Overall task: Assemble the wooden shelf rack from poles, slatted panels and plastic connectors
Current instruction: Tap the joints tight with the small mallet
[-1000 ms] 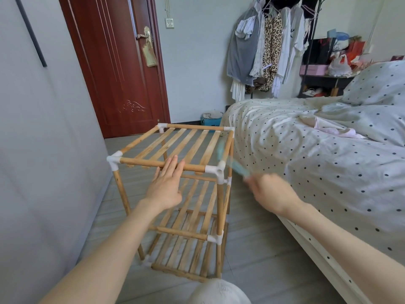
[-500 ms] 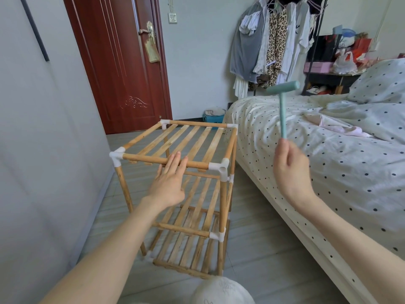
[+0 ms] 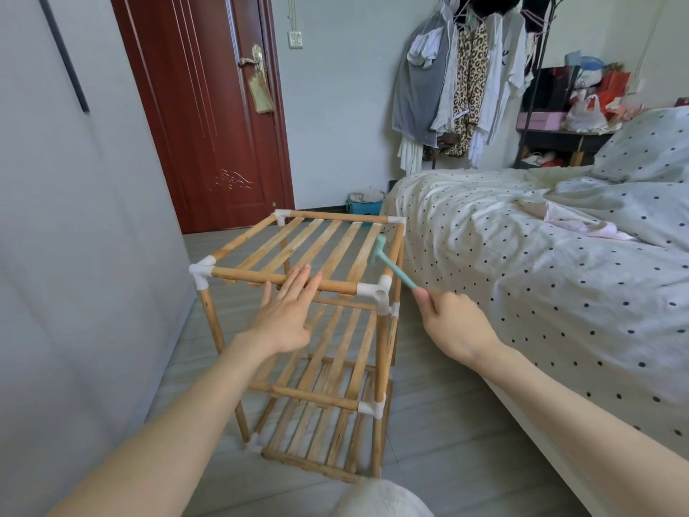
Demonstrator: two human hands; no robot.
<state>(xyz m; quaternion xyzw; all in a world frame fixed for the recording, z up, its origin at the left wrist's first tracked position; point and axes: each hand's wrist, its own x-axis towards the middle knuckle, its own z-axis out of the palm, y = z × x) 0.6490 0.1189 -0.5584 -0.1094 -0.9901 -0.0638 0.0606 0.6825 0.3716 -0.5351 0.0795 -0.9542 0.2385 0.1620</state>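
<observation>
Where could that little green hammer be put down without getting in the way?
Bare grey floor lies between the wooden slatted rack and the polka-dot bed, and more toward the red-brown door. The bed's near cover is free too. The rack's top is crowded: the left hand rests there, and the right hand holds the mint hammer over it.

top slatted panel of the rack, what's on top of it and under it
On top: the left hand lies flat on the front pole, and the teal hammer head is at the right edge. Below: two lower slatted shelves, partly covered by the left hand.
</observation>
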